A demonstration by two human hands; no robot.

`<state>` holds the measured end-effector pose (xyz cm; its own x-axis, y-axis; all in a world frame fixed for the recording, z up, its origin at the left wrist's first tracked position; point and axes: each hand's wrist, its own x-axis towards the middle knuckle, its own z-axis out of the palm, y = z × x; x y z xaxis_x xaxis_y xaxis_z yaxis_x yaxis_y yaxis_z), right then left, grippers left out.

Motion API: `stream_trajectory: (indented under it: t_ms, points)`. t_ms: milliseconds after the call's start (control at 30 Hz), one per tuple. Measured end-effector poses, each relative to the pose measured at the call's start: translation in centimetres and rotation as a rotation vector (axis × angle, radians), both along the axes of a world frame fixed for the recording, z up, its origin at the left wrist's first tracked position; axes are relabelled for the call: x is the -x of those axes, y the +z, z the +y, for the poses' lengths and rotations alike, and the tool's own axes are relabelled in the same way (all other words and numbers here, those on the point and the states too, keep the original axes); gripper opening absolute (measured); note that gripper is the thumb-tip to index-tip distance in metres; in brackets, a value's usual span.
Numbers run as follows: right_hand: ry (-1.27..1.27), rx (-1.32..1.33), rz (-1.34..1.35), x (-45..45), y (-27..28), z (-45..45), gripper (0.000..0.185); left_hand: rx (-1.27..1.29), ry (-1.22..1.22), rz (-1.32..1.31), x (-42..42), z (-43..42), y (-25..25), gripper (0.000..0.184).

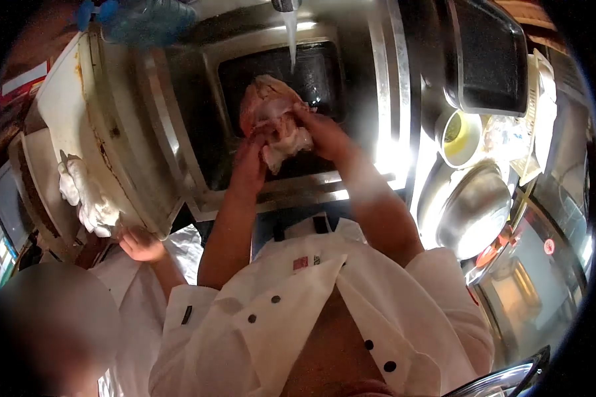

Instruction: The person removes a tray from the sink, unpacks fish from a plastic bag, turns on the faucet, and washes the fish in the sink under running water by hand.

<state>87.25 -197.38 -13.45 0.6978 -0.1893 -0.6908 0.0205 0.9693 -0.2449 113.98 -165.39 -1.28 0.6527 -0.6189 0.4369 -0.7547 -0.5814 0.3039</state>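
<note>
Holds a piece of raw meat (pixel 271 109) between the left hand (pixel 250 157) and the right hand (pixel 323 134), over the basin of a metal sink (pixel 304 182). Curls the left hand in against the near left side, with fingers partly hidden by the meat. Clasps the right side with the right hand, with thumb and fingers bent in on the flesh; impossible to tell how firmly.

Stretches lengthwise away from the body, with the long axis roughly front to back and slightly slanted. Points the rounded, reddish end toward the far wall of the sink, and the paler, looser end back toward the white jacket (pixel 265 331). Lies mostly beyond the left hand and to the left of the right hand, with the pale end dropping into the gap between. Cannot tell whether touching the sink floor.

Has, farther off, a stream of water (pixel 291 40) under the tap (pixel 286 5); cannot tell whether wetting the meat. Sits beside a pale tabletop (pixel 126 159) on the left, bearing a lumpy white thing (pixel 89 198), with another person's hand (pixel 142 245) just beside. Borders, on the right, on a metal bowl (pixel 477 208), a cup (pixel 460 135) with something green inside, and a dark tray (pixel 493 59).
</note>
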Motion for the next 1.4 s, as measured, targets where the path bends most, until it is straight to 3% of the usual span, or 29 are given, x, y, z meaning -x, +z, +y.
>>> stream_trajectory:
  t_ms: [33, 100, 167, 200, 233, 333, 500, 600, 667, 767, 800, 867, 933, 1100, 1233, 1300, 1400]
  points:
    - [0.005, -0.104, -0.004, 0.1, 0.3, -0.4, 0.051, 0.151, 0.005, 0.498, 4.0, -5.6, -2.2, 0.030]
    - [0.063, -0.012, 0.061, 0.4, -0.5, -0.4, 0.050, 0.506, 0.126, 1.637, 11.3, -15.8, -6.1, 0.031]
    - [0.120, 0.079, 0.127, 0.2, -1.4, 0.4, 0.049, 0.743, 0.127, 2.097, 13.7, -19.1, -6.7, 0.037]
    - [-0.009, -0.074, 0.108, -0.5, -1.7, 1.2, 0.047, 0.792, 0.170, 2.198, 13.9, -19.1, -7.2, 0.040]
    - [-0.141, -0.224, 0.091, -1.1, -1.9, 1.8, 0.044, 0.822, 0.221, 2.239, 14.0, -19.1, -7.9, 0.044]
    - [-0.190, -0.213, 0.188, -1.8, -1.2, 2.2, 0.055, 0.884, 0.260, 2.260, 13.8, -19.5, -9.2, 0.046]
    - [-0.238, -0.256, 0.181, -1.3, -1.4, 3.5, 0.059, 0.906, 0.262, 2.195, 13.9, -19.7, -8.6, 0.043]
    - [-0.291, -0.189, 0.144, -1.1, -0.4, 3.3, 0.062, 0.870, 0.136, 2.236, 13.2, -19.9, -7.4, 0.044]
    - [-0.312, -0.132, 0.107, -0.7, -0.4, 3.1, 0.063, 0.479, 0.088, 2.164, 11.9, -19.6, -6.2, 0.043]
    - [-0.176, 0.031, 0.114, 0.7, -3.6, 3.0, 0.065, 0.505, 0.134, 2.220, 11.2, -19.4, -7.4, 0.039]
    - [-0.090, 0.446, 0.147, 0.9, -4.5, 2.8, 0.062, 0.512, 0.130, 2.215, 10.8, -20.3, -6.5, 0.039]
    - [-0.005, 0.859, 0.180, 1.6, -4.9, 2.5, 0.059, 0.697, 0.156, 2.469, 10.5, -21.9, -5.1, 0.039]
    - [-0.030, 0.331, 0.303, 0.5, 1.7, 0.0, 0.042, 0.597, 0.229, 2.432, 10.5, -23.2, -6.5, 0.040]
    - [0.059, 0.570, 0.347, 0.1, 3.8, -0.4, 0.042, 0.426, 0.486, 2.248, 11.7, -24.6, -7.1, 0.042]
    - [0.134, 0.678, 0.394, 0.7, 0.8, 0.1, 0.047, 0.465, 0.310, 2.070, 11.9, -23.1, -8.4, 0.037]
    - [0.138, 0.661, 0.390, 0.7, 1.1, 0.1, 0.047, 0.426, 0.193, 1.684, 10.9, -20.8, -7.9, 0.034]
    - [0.106, 0.610, 0.384, 0.8, 0.0, 0.7, 0.048, -0.031, 0.054, 0.280, 3.2, -7.8, -1.9, 0.031]
